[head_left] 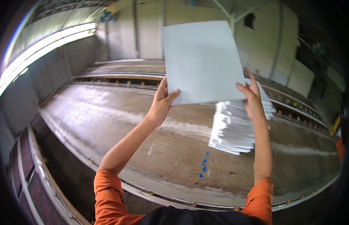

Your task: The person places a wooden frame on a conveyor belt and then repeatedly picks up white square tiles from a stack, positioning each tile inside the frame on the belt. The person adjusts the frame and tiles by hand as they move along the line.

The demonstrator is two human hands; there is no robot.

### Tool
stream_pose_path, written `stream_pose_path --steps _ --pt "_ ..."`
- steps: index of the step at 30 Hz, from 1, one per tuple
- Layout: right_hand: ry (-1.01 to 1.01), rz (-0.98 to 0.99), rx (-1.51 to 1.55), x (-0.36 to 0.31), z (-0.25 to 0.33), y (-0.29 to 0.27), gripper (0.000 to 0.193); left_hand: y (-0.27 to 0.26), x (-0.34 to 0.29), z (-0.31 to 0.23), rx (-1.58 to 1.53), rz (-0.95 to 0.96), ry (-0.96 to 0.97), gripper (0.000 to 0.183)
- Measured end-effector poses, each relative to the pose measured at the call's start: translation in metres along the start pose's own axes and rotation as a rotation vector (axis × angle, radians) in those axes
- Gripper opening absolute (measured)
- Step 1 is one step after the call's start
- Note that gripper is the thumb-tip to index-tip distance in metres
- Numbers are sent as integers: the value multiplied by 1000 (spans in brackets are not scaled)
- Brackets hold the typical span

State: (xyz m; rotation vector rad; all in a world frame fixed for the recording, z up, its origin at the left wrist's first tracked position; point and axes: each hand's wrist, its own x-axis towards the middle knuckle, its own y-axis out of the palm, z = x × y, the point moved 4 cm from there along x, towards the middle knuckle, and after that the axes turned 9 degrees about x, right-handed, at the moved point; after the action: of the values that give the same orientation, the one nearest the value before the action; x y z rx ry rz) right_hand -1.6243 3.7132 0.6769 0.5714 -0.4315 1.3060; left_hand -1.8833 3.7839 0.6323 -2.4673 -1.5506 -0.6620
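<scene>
Raised in front of me is a flat white rectangular sheet point(203, 62), held upright by its two lower corners. It looks like stiff paper or card; one sheet or several, I cannot tell. My left hand point(161, 100) grips the lower left corner, thumb on the front face and fingers behind. At the lower right corner my right hand point(252, 98) pinches the edge with its thumb in front, one finger sticking up beside the sheet. Behind and below the right hand a fanned stack of white sheets point(234, 129) lies on the long table, partly covered by my right forearm.
The wide, worn brown table point(174, 150) stretches across, with blue marks point(203, 165) near its front. Beyond it runs another long table point(125, 67) with small orange pieces along its edge. A dark-panelled bench point(35, 176) stands at left. Something orange point(340, 148) shows at the far right.
</scene>
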Motion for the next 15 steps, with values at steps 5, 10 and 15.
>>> stream_pose_path --steps 5,10,15 --pt "352 307 118 -6 -76 180 46 -179 -84 -2 253 -329 -121 41" --pt "518 660 325 -43 -150 377 53 -372 -177 -8 238 -483 -207 49" --pt "602 962 344 -95 -189 541 60 -456 -283 -67 80 -863 67 44"
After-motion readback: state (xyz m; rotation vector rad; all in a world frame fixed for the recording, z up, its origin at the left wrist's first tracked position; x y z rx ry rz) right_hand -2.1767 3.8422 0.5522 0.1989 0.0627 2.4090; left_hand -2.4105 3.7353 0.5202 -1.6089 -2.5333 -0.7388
